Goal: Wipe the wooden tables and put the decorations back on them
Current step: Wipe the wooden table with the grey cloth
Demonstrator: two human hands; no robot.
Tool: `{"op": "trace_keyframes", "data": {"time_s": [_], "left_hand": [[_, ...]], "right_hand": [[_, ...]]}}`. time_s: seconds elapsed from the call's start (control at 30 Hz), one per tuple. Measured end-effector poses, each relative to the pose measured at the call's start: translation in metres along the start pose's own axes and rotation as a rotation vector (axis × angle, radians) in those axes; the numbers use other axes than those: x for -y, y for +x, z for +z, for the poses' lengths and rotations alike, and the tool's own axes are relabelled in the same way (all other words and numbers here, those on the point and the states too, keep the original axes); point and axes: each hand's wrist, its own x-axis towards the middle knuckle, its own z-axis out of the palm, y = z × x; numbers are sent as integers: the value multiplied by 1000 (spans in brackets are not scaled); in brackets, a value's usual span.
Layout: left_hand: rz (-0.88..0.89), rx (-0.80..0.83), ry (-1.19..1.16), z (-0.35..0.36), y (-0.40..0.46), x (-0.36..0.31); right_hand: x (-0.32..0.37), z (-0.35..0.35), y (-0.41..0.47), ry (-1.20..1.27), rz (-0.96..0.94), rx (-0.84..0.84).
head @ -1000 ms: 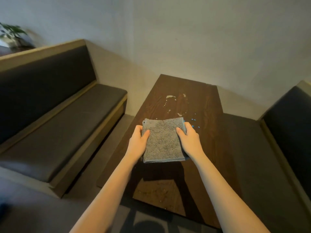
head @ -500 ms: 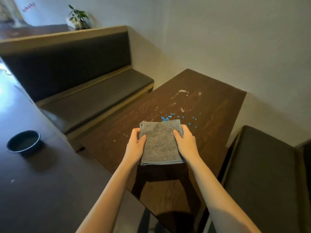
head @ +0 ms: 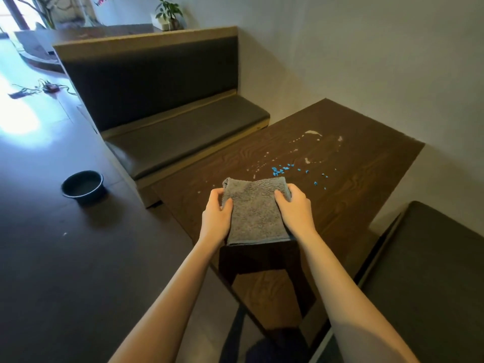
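Table (head: 353, 205): dark wood with a marked wavy grain, slightly glossy near its front edge. Cloth (head: 255, 209): grey terry towelling, rough looped pile, matt. Bench seat (head: 183, 137): smooth dark padded covering with a dull sheen, set in a pale wood frame. Bowl (head: 82, 187): dark, smooth, material unclear. Floor (head: 65, 258): dark, matt.

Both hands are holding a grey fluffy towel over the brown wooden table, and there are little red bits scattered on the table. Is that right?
Almost. The little bits scattered on the brown wooden table are blue, not red, as the head view shows. The rest holds: the left hand and the right hand hold the grey fluffy towel over that table.
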Motion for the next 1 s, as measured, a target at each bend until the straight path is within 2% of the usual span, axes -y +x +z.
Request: {"op": "trace_keyframes", "data": {"time_s": [0.2, 0.43, 0.67, 1.0], "left_hand": [[-7, -99, 10, 3, -3, 2], [-10, -302, -2, 26, 23, -4], [-85, -524, -3, 99, 57, -11], [-203, -646, -79, 171, 66, -35]], "right_hand": [[-2, 2, 14, -2, -38, 53], [2, -4, 70, 53, -157, 209], [-23, -30, 157, 54, -315, 409], [-39, -70, 218, 7, -362, 677]]}}
